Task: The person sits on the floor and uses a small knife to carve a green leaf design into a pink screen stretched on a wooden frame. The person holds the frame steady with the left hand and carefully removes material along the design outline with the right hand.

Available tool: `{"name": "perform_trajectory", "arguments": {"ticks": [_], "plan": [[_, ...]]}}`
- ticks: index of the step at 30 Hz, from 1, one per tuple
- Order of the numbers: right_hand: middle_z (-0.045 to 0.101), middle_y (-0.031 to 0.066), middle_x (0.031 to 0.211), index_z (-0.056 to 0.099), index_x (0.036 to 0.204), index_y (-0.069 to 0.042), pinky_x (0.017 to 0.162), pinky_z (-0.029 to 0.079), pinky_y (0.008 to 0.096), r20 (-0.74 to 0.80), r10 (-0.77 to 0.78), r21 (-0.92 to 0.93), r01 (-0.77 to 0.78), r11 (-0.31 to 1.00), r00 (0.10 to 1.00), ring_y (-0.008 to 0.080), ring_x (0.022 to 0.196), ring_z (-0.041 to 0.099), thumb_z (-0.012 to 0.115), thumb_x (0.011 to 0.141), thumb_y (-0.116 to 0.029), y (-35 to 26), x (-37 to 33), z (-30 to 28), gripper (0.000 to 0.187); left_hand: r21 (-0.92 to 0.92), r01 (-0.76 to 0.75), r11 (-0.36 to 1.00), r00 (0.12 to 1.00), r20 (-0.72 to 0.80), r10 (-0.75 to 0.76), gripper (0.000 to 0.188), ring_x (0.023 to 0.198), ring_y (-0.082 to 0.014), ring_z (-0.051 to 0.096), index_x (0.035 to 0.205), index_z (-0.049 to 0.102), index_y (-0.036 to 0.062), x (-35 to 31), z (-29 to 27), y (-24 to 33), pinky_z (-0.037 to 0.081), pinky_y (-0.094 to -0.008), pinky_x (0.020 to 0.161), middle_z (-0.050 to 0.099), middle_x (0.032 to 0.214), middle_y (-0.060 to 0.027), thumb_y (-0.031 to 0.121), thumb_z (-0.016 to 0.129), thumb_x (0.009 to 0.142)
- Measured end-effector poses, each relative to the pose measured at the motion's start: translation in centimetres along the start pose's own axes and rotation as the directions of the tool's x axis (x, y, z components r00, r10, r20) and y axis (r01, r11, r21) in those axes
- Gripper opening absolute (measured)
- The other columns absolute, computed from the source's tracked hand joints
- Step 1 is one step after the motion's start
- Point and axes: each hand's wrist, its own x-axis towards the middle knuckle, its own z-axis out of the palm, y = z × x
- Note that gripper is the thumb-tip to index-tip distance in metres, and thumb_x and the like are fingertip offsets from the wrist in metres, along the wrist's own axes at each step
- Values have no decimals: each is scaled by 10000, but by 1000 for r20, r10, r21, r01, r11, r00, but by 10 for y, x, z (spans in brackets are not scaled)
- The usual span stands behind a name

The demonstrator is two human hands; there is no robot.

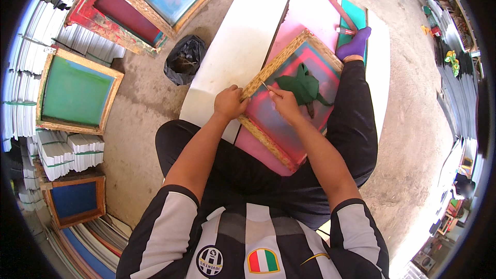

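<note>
A wood-bordered mesh screen frame (281, 62) lies tilted across my lap and the pink board, its mesh smeared pink and blue-grey. My left hand (230, 103) is closed on the frame's left corner. Between the fingers of my right hand (284, 103) is a thin pointed tool (264, 84), its tip at the inner edge of the wooden border. A crumpled dark green cloth (299, 83) rests on the mesh just beyond my right hand. Something small and dark (310, 110) pokes out from under the cloth; its kind is unclear.
White board (232, 31) and pink board (310, 0) form the surface under me. My purple-socked foot (354, 44) rests by a teal panel (356, 13) and a long-handled tool (343, 12). Leftward are a black plastic bag (184, 60), a green screen frame (77, 91) and stacked white sheets (72, 150).
</note>
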Motion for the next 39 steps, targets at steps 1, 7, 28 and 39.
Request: {"name": "perform_trajectory", "arguments": {"ticks": [1, 7, 28, 39], "plan": [[754, 144, 916, 655, 1429, -231, 718, 571, 444, 59, 104, 105, -110, 988, 993, 319, 790, 728, 630, 1029, -321, -5, -2, 0, 411, 8, 2, 1000, 1000, 10, -3, 368, 882, -375, 690, 923, 727, 64, 0, -1, 0, 550, -498, 790, 667, 925, -139, 429, 731, 872], [758, 208, 1050, 652, 1426, -293, 839, 572, 544, -49, -260, -327, 231, 917, 964, 431, 953, 735, 607, 1029, -338, -1, -10, 3, 402, -20, 17, 1000, 999, -26, -18, 362, 884, -377, 692, 921, 729, 65, -1, 2, 0, 550, -496, 794, 665, 916, -139, 422, 730, 866], [754, 218, 970, 665, 1393, -153, 850, 580, 546, -36, -262, -490, 211, 846, 965, 417, 992, 735, 515, 1056, -318, -27, -15, 8, 404, 9, 16, 1000, 999, 44, -16, 353, 907, -346, 710, 896, 731, 49, 4, 0, 5, 577, -478, 812, 683, 958, -123, 401, 745, 870], [748, 243, 976, 629, 1448, -309, 835, 575, 509, -15, -279, -383, 252, 889, 960, 396, 915, 742, 571, 1052, -371, 15, -5, 6, 405, -12, 36, 999, 999, 25, -35, 371, 895, -366, 694, 929, 729, 69, 1, 2, 0, 551, -495, 803, 670, 944, -131, 435, 738, 869]]}}
